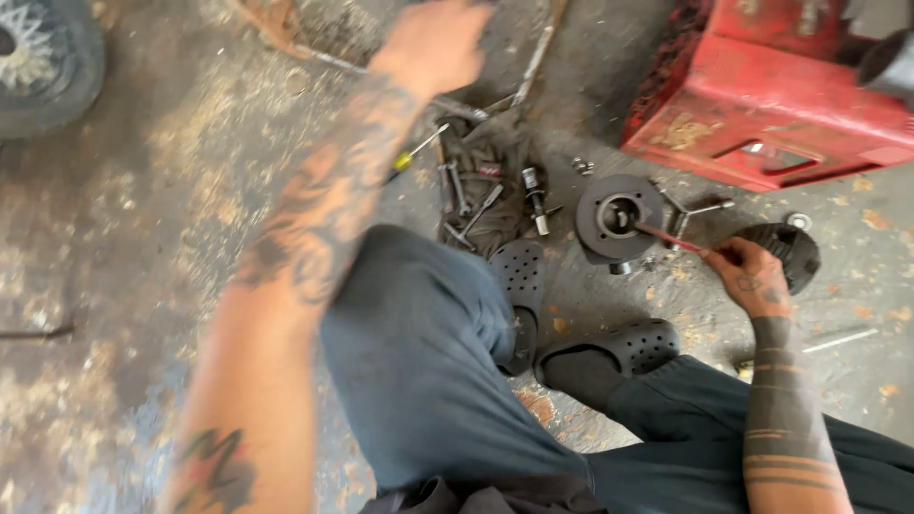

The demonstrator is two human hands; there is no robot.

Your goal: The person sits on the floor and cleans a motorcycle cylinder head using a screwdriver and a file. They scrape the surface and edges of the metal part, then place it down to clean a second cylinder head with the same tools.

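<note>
Concrete, stained and gritty, carries everything, with a dark tyre (43, 57) at its far left corner. Right of that, the left hand (433, 43) reaches out over the floor toward the far edge; it is blurred, so I cannot tell whether its fingers are spread or closed, and it seems to hold nothing. Just below and to its right lies a dark rag (486, 181) strewn with sockets and bits, a yellow-handled screwdriver (414, 154) at its left edge. Further right sits a round black hub part (619, 217) with an open centre bore, and a red machine housing (781, 105) fills the far right corner. The right hand (752, 278) is clamped on a thin red-shafted tool (666, 236), whose tip rests at the hub's bore, so the part lies just left of that hand, joined to it by the tool. My judgement: the hub is being probed or pried while the free hand fetches another tool from around the rag; that calls for a steady hold on the part.
</note>
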